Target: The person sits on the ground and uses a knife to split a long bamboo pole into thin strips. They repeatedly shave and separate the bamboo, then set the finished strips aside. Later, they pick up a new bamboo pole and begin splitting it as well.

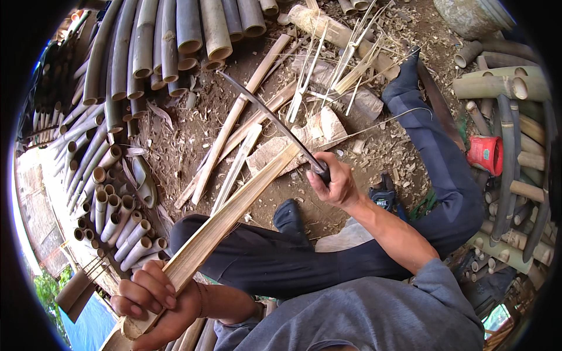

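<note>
My left hand (157, 298) is closed around the near end of a long split bamboo piece (225, 221), its pale inner side showing. The piece slants away from me to the right, its far end at a rough wooden block (328, 126) on the ground. In my right hand (338, 184) is the black handle of a long knife (270, 114), the fingers wrapped round it. The dark, slightly curved blade points away to the left and crosses the far end of the bamboo; whether it touches or cuts in, I cannot tell.
Cut bamboo poles (146, 41) are stacked at the far left, more bamboo (500, 88) at the right. Split lengths (246, 111) and thin strips (351, 52) lie ahead among shavings. A red container (485, 155) stands right. My legs (281, 257) flank the block.
</note>
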### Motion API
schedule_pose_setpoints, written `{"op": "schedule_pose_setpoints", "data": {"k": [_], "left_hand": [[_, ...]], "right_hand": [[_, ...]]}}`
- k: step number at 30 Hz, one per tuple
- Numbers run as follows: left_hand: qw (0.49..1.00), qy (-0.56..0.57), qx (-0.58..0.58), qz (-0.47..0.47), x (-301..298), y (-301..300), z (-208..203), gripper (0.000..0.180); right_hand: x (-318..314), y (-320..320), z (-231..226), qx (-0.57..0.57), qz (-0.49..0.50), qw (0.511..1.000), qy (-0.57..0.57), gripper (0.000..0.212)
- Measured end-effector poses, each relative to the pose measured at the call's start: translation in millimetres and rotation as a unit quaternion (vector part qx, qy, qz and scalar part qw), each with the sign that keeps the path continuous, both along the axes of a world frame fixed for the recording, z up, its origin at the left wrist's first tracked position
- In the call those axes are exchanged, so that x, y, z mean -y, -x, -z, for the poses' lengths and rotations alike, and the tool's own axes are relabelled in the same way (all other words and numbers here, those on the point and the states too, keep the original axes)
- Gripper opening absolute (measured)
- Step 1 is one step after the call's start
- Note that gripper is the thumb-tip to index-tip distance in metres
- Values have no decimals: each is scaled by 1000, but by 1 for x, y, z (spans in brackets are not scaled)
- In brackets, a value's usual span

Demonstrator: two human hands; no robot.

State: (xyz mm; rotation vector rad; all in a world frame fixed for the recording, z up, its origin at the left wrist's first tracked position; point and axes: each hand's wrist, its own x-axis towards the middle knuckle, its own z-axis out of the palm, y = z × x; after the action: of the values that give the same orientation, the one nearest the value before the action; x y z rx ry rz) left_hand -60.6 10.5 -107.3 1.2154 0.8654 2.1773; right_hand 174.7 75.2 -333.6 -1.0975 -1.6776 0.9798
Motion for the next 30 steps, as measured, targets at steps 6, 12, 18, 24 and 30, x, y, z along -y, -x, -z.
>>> {"op": "schedule_pose_setpoints", "data": {"k": [6,12,18,24,30], "left_hand": [[999,0,-8,-37,-6,15,4,58],[1000,19,-13,-11,4,22,-2,57],[987,63,-36,-144,-8,44,-3,57],[774,353,-60,-522,-25,115,24,59],[728,368,-76,-574,-12,155,45,66]], "right_hand": [[1,-14,58,256,-108,907,316,41],[12,7,43,52,22,997,48,42],[9,-24,69,213,-76,929,292,38],[14,-5,33,161,-34,952,256,40],[-2,23,23,83,35,992,93,40]]}}
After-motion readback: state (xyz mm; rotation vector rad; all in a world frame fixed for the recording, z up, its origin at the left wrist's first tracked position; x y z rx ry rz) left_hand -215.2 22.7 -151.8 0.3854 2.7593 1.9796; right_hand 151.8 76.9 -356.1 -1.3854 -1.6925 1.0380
